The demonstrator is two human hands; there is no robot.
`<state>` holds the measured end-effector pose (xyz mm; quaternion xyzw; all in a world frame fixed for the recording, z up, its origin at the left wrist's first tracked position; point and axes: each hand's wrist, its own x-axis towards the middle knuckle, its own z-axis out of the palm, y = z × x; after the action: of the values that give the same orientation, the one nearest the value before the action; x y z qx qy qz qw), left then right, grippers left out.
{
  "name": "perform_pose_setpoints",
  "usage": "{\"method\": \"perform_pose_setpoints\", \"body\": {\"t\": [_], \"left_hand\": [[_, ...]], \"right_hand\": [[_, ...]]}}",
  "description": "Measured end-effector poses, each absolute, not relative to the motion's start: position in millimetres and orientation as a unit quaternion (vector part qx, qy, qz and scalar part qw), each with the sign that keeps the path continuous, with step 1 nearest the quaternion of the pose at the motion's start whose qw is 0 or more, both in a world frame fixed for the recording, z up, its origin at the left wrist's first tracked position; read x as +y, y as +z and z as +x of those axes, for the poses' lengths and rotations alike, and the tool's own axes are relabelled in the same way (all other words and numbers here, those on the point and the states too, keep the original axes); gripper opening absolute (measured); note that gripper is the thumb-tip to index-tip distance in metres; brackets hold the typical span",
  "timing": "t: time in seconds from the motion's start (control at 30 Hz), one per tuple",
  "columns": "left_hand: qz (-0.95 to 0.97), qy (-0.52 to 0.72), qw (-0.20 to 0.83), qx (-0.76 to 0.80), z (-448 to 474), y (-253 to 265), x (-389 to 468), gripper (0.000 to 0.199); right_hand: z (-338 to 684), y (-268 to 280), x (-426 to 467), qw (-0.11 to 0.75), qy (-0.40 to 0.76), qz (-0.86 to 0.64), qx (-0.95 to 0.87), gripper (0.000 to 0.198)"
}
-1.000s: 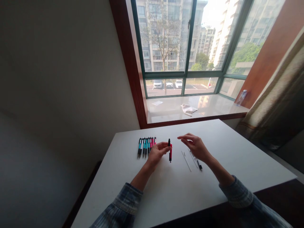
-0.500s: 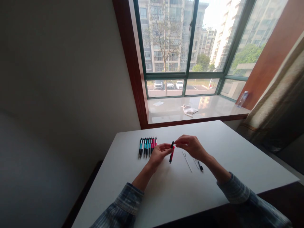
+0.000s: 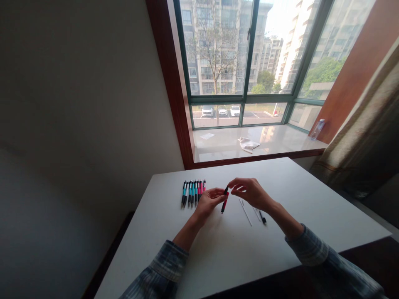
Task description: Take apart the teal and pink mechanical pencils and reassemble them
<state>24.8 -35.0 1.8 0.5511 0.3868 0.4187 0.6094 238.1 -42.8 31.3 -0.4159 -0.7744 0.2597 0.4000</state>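
Observation:
My left hand (image 3: 207,204) pinches a red pen (image 3: 224,203) with black ends between thumb and fingers. The pen is held tilted above the white table (image 3: 237,253), its black end uppermost. At that upper end is my right hand (image 3: 251,192), index fingertip at or touching it and thumb held apart; I see nothing between those fingers. Under and beside my right hand lie thin white refills (image 3: 246,214) and a short black pen part (image 3: 263,217). Left of my hands, several pens (image 3: 192,194) with turquoise, white and red barrels form a row.
A grey wall (image 3: 93,104) borders the table's left side. Behind it, a windowsill (image 3: 218,151) carries a crumpled white cloth (image 3: 248,145), a flat white sheet (image 3: 207,136) and a clear bottle (image 3: 318,128). A curtain (image 3: 352,120) hangs at the right.
My right thumb and index finger have spread apart, and the index fingertip has moved to the pen's upper end. My left hand keeps its hold on the pen, whose lower end shifted slightly left.

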Motion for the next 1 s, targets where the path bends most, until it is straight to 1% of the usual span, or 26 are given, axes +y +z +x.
{"method": "perform_pose_setpoints", "body": {"t": [0.07, 0.13, 0.23, 0.3, 0.33, 0.4, 0.53, 0.63, 0.73, 0.83, 1.0], "left_hand": [[0.543, 0.436, 0.599, 0.394, 25, -1, -33, 0.038], [0.533, 0.455, 0.591, 0.399, 24, -3, -30, 0.038], [0.522, 0.478, 0.581, 0.402, 23, -6, -27, 0.038], [0.518, 0.487, 0.573, 0.408, 22, -6, -26, 0.037], [0.518, 0.489, 0.568, 0.412, 21, -5, -26, 0.036], [0.517, 0.491, 0.560, 0.422, 20, -4, -26, 0.035], [0.504, 0.503, 0.546, 0.441, 17, -4, -24, 0.037], [0.494, 0.516, 0.538, 0.448, 14, -6, -22, 0.040], [0.504, 0.511, 0.543, 0.437, 14, -7, -21, 0.039], [0.530, 0.495, 0.552, 0.412, 16, -7, -23, 0.037], [0.560, 0.456, 0.575, 0.385, 20, -7, -28, 0.037]], "right_hand": [[244, 26, -48, 0.388, 0.177, -0.491, -0.760, 0.014], [250, 14, -57, 0.330, 0.103, -0.563, -0.750, 0.013], [253, -10, -74, 0.222, 0.075, -0.615, -0.753, 0.012], [250, -24, -87, 0.191, 0.069, -0.632, -0.747, 0.010], [248, -29, -93, 0.189, 0.065, -0.640, -0.742, 0.007], [240, -36, -104, 0.199, 0.059, -0.649, -0.732, 0.008], [231, -37, -116, 0.233, 0.045, -0.635, -0.735, 0.017], [233, -29, -114, 0.272, 0.059, -0.622, -0.731, 0.016], [240, -14, -107, 0.337, 0.147, -0.600, -0.710, 0.014], [243, 2, -97, 0.401, 0.235, -0.560, -0.686, 0.023], [232, 18, -81, 0.507, 0.323, -0.493, -0.628, 0.025]]}}
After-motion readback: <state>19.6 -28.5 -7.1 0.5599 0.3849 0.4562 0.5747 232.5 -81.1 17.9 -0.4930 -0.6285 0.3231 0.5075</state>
